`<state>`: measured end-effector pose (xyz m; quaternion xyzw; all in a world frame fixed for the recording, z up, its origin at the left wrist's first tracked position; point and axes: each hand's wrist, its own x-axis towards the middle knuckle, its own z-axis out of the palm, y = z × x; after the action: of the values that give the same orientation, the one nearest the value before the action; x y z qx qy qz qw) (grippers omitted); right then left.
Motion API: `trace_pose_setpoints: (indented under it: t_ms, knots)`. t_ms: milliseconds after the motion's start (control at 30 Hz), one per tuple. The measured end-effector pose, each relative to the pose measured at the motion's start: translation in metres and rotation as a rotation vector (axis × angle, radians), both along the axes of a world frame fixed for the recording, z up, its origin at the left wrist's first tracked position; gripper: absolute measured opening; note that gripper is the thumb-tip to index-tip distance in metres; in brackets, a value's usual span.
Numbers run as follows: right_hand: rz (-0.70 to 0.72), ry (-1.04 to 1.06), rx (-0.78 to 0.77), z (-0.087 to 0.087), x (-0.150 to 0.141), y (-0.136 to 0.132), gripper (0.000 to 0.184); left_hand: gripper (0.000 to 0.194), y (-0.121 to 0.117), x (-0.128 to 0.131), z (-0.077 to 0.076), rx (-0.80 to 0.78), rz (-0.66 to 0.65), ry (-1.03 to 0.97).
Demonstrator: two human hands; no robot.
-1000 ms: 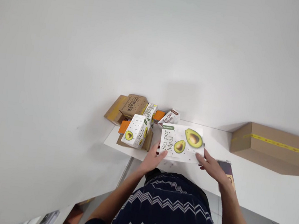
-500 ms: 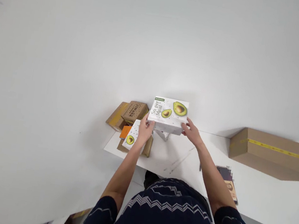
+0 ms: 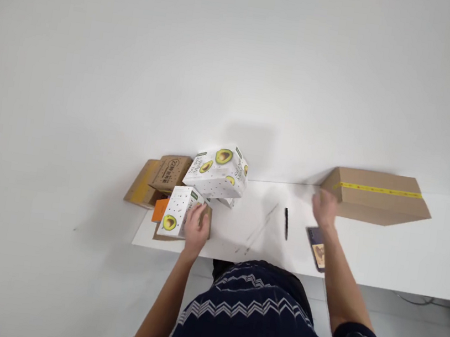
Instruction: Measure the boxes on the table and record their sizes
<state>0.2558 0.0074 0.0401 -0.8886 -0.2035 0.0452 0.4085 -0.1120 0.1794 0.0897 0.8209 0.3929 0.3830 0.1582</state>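
Observation:
My left hand lies with fingers apart against the right side of a small white avocado box, not gripping it. Behind it, a larger white avocado box rests on the pile, partly over another white item. My right hand, smeared by motion, is at the left end of a long brown carton sealed with yellow tape. Whether it touches the carton, I cannot tell.
On the white table lie a black pen and a phone. Brown cartons and an orange box are stacked at the left end. A white wall stands behind.
The larger avocado box, held up in both hands before, now sits on the left pile, let go. My left hand came down to the smaller box; my right hand went right toward the long carton.

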Motion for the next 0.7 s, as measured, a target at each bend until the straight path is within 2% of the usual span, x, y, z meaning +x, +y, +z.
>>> trace_pose_setpoints:
  t_ms: [100,200,333,467,533,567,633,700]
  knots:
    - [-0.143,-0.197,-0.229,0.010,0.040,-0.023,0.062,0.028,-0.015,-0.002,-0.021,-0.070,-0.082,0.072]
    - [-0.211,-0.177,-0.373,0.021,0.058,-0.025,0.068,0.026,-0.030,0.007,-0.034,-0.120,-0.199,0.140]
    - [-0.380,-0.144,-0.393,0.029,0.078,-0.030,0.062,0.027,-0.045,0.014,-0.043,-0.122,-0.327,0.219]
    - [-0.516,-0.044,-0.409,0.029,0.117,-0.071,0.077,0.026,-0.046,-0.006,-0.054,-0.135,-0.341,0.268]
    - [-0.500,0.084,-0.446,0.025,0.135,-0.098,0.087,0.026,-0.043,-0.019,-0.060,-0.165,-0.325,0.284]
    - [-0.447,0.137,-0.452,0.022,0.141,-0.110,0.088,0.025,-0.041,-0.023,-0.063,-0.182,-0.323,0.294]
    - [-0.326,0.163,-0.441,0.015,0.146,-0.126,0.082,0.026,-0.040,-0.024,-0.066,-0.215,-0.342,0.318]
    - [-0.274,0.091,-0.436,0.009,0.139,-0.129,0.072,0.026,-0.041,-0.016,-0.066,-0.240,-0.390,0.347]
